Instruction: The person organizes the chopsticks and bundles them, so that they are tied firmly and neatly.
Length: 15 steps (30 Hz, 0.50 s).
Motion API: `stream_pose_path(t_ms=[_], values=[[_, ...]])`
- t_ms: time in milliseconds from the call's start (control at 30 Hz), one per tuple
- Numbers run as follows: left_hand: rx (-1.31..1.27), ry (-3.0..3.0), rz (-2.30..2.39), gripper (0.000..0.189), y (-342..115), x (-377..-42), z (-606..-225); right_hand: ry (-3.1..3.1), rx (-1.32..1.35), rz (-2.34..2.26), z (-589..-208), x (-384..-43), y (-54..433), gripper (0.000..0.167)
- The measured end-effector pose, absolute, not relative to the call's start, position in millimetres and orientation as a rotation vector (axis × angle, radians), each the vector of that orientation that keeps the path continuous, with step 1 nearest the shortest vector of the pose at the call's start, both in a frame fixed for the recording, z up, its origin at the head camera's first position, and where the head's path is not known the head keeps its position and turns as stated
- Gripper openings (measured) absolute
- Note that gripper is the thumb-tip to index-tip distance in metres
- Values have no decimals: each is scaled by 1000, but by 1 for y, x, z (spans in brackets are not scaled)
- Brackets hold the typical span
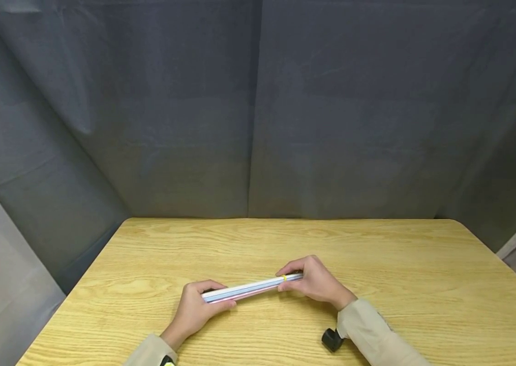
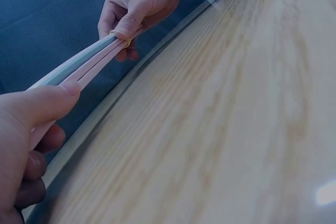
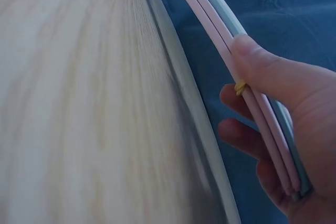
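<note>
A bundle of slim, straight pastel sticks (image 1: 253,288), white, blue and pink, spans the gap between both hands. My left hand (image 1: 195,306) grips its left end, the thumb lying along the near side. Close to the other end, my right hand (image 1: 314,282) holds the bundle between thumb and fingers. A yellow rubber band (image 3: 240,87) circles the sticks right beside the right thumb. In the right wrist view, the pink sticks (image 3: 210,22) run past the palm, and their ends show near its heel. The left wrist view shows the left thumb pressed on the sticks.
Under the hands lies a light wood-grain table (image 1: 148,264) with rounded far corners. Dark grey cloth (image 1: 184,112) hangs behind it and along the left side. A small black device (image 1: 332,339) sticks out from the right sleeve (image 1: 372,330).
</note>
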State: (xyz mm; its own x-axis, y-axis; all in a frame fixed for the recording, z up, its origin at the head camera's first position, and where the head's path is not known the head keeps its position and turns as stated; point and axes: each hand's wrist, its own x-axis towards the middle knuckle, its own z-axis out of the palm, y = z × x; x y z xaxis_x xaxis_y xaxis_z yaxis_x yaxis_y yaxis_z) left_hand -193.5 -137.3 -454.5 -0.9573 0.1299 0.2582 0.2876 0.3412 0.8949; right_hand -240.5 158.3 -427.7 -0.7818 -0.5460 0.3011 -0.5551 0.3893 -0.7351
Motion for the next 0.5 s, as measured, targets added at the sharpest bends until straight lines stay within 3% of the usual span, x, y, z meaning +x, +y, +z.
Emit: stream_pose_path(t_ms=[500], values=[[-409, -2471, -1734, 28, -137, -193, -453, -2620, 1103, 1162, -422, -235, 151, 22]])
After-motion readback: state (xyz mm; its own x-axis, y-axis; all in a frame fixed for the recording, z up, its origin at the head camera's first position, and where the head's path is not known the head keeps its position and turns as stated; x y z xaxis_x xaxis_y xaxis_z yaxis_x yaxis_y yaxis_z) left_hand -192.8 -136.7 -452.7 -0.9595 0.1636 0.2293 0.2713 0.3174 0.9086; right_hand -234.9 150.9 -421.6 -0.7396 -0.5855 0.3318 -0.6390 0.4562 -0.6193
